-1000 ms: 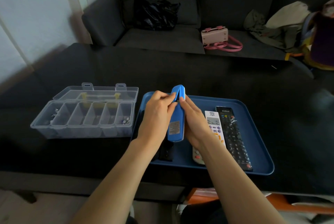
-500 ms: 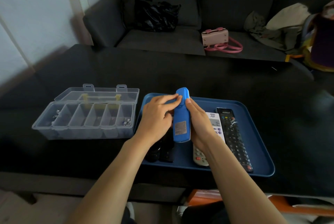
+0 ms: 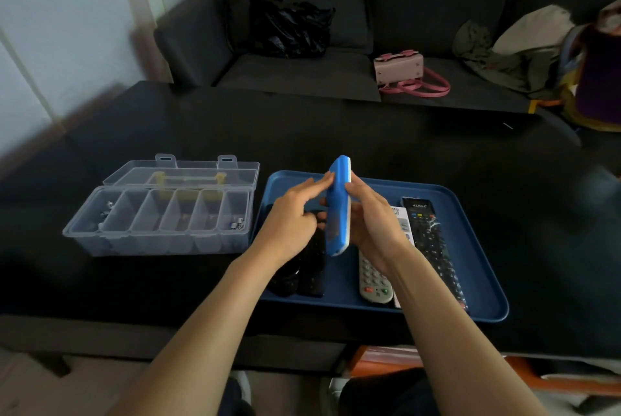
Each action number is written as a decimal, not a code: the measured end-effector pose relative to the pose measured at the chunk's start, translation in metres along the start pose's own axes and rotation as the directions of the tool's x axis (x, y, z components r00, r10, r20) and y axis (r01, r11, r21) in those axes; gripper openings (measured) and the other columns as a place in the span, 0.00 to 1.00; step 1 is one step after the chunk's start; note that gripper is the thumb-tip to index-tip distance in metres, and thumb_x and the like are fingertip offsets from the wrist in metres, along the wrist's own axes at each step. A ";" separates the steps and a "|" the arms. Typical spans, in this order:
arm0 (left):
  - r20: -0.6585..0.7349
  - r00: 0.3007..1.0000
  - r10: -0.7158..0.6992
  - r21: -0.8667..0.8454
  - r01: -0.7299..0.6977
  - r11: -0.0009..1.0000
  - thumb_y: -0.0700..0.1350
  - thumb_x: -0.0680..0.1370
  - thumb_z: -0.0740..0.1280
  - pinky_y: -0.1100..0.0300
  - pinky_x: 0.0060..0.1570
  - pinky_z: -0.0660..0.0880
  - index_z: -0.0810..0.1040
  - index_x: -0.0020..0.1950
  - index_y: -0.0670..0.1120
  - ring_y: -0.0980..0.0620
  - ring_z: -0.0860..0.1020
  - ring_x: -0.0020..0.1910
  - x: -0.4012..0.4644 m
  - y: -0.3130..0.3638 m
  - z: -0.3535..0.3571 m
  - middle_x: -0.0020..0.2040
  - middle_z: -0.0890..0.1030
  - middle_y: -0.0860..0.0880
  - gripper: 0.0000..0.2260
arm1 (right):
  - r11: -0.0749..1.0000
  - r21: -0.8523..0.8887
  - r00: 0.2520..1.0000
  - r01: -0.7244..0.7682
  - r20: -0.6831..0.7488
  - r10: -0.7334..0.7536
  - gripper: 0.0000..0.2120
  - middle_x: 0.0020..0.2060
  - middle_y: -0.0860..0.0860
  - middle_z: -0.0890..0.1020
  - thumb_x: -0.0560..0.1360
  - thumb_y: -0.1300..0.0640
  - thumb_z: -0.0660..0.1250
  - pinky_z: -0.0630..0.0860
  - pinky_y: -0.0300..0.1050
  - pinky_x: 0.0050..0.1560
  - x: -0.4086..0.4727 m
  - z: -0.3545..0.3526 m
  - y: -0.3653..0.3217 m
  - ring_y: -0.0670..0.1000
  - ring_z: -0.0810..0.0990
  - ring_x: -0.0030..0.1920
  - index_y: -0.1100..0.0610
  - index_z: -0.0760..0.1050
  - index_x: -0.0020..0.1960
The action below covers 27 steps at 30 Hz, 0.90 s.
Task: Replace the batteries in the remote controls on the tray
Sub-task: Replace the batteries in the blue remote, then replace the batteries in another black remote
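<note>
free: table beyond tray | blocked left: open organizer box

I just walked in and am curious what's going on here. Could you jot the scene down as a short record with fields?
Held item: blue remote, lifted above the tray, turned on edge
Right hand: grips the blue remote
Left hand: fingers straight, tips touching the remote's upper part
Tray: blue, holds a grey remote, a long black remote and dark remotes under the left hand
Organiser box: clear, lid open, left of tray
Battery cover: cannot tell
</note>
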State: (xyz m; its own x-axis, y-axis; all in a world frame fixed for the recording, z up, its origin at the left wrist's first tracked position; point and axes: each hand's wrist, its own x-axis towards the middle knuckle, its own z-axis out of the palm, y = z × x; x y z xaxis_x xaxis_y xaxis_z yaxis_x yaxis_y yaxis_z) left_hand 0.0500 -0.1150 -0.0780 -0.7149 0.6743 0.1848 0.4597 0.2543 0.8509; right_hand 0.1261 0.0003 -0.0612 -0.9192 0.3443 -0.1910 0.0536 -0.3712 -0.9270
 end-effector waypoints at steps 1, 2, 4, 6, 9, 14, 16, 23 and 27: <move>0.015 1.000 -0.006 0.016 0.006 1.000 0.28 0.74 0.56 0.73 0.64 0.60 0.65 0.72 0.54 0.56 0.58 0.73 0.000 0.000 0.000 0.73 0.64 0.51 0.30 | 0.999 -0.039 1.000 -0.001 -0.030 0.000 0.16 0.52 0.63 0.80 0.81 0.55 0.58 0.81 0.50 0.44 -0.001 0.000 0.000 0.57 0.81 0.43 0.50 0.70 0.68; 0.018 1.000 -0.008 0.049 0.007 0.999 0.29 0.75 0.57 0.66 0.68 0.60 0.66 0.71 0.53 0.55 0.60 0.72 0.001 -0.001 -0.001 0.72 0.66 0.51 0.29 | 0.993 -0.117 0.997 0.002 -0.075 -0.010 0.17 0.52 0.62 0.80 0.80 0.55 0.59 0.81 0.50 0.44 0.001 -0.002 0.001 0.56 0.81 0.43 0.50 0.69 0.69; -0.012 0.999 -0.036 0.151 0.038 0.988 0.31 0.76 0.58 0.65 0.63 0.65 0.69 0.69 0.50 0.53 0.68 0.68 0.003 -0.003 -0.004 0.69 0.70 0.51 0.24 | 0.910 -0.413 0.981 -0.018 -0.184 -0.065 0.22 0.52 0.60 0.81 0.79 0.51 0.62 0.81 0.50 0.44 0.006 -0.003 0.005 0.55 0.82 0.46 0.49 0.66 0.72; -0.038 0.996 -0.077 0.260 0.085 0.962 0.33 0.77 0.58 0.65 0.53 0.68 0.70 0.68 0.48 0.48 0.73 0.61 0.004 -0.007 -0.006 0.68 0.71 0.49 0.21 | 0.673 -0.738 0.958 -0.051 -0.226 -0.174 0.25 0.56 0.58 0.80 0.78 0.49 0.63 0.78 0.50 0.50 0.010 -0.004 0.009 0.57 0.80 0.53 0.50 0.63 0.73; 0.045 0.994 -0.095 0.453 0.065 0.889 0.32 0.76 0.57 0.55 0.62 0.68 0.68 0.70 0.46 0.46 0.69 0.65 0.006 -0.016 -0.006 0.68 0.70 0.46 0.23 | 0.279 -0.956 0.957 -0.089 -0.160 -0.244 0.23 0.58 0.61 0.75 0.77 0.51 0.62 0.69 0.46 0.46 0.010 0.001 0.015 0.61 0.75 0.57 0.54 0.64 0.70; 0.166 0.984 -0.067 0.567 -0.040 0.823 0.32 0.76 0.56 0.54 0.70 0.58 0.61 0.74 0.46 0.49 0.59 0.73 0.004 -0.025 -0.002 0.74 0.63 0.47 0.26 | -0.088 -0.981 0.961 -0.176 -0.151 -0.232 0.19 0.59 0.59 0.71 0.78 0.50 0.60 0.68 0.46 0.48 0.005 0.014 0.026 0.59 0.72 0.60 0.58 0.68 0.65; 0.207 0.976 -0.061 0.575 -0.071 0.815 0.32 0.77 0.56 0.54 0.71 0.56 0.59 0.75 0.46 0.50 0.56 0.74 0.006 -0.027 0.001 0.75 0.61 0.48 0.26 | -0.151 -0.971 0.961 -0.185 -0.147 -0.236 0.19 0.62 0.58 0.69 0.79 0.51 0.59 0.68 0.45 0.48 0.005 0.015 0.030 0.57 0.69 0.64 0.59 0.69 0.66; 0.287 0.937 -0.197 0.664 -0.046 0.746 0.43 0.82 0.52 0.47 0.72 0.50 0.56 0.75 0.46 0.49 0.53 0.75 0.023 -0.032 0.008 0.75 0.59 0.47 0.21 | -0.138 -0.981 0.981 -0.137 -0.114 -0.158 0.17 0.62 0.58 0.66 0.80 0.54 0.57 0.69 0.47 0.50 0.001 0.006 0.028 0.57 0.67 0.64 0.63 0.71 0.63; 0.268 0.947 -0.176 0.638 -0.038 0.769 0.43 0.81 0.57 0.48 0.71 0.51 0.65 0.72 0.47 0.46 0.61 0.72 0.028 -0.029 0.010 0.71 0.66 0.44 0.19 | -0.146 -0.982 0.987 -0.121 -0.104 -0.118 0.15 0.61 0.58 0.66 0.80 0.54 0.59 0.65 0.45 0.47 -0.003 0.003 0.024 0.57 0.68 0.63 0.62 0.71 0.62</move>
State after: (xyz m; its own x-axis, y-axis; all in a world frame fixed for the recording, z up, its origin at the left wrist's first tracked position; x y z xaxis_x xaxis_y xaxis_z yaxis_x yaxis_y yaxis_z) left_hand 0.0222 -0.0964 -0.1029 -0.6166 0.7800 -0.1062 0.7169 0.6122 0.3335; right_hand 0.1289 -0.0124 -0.0816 -0.8733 0.4741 -0.1125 0.4868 0.8590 -0.1586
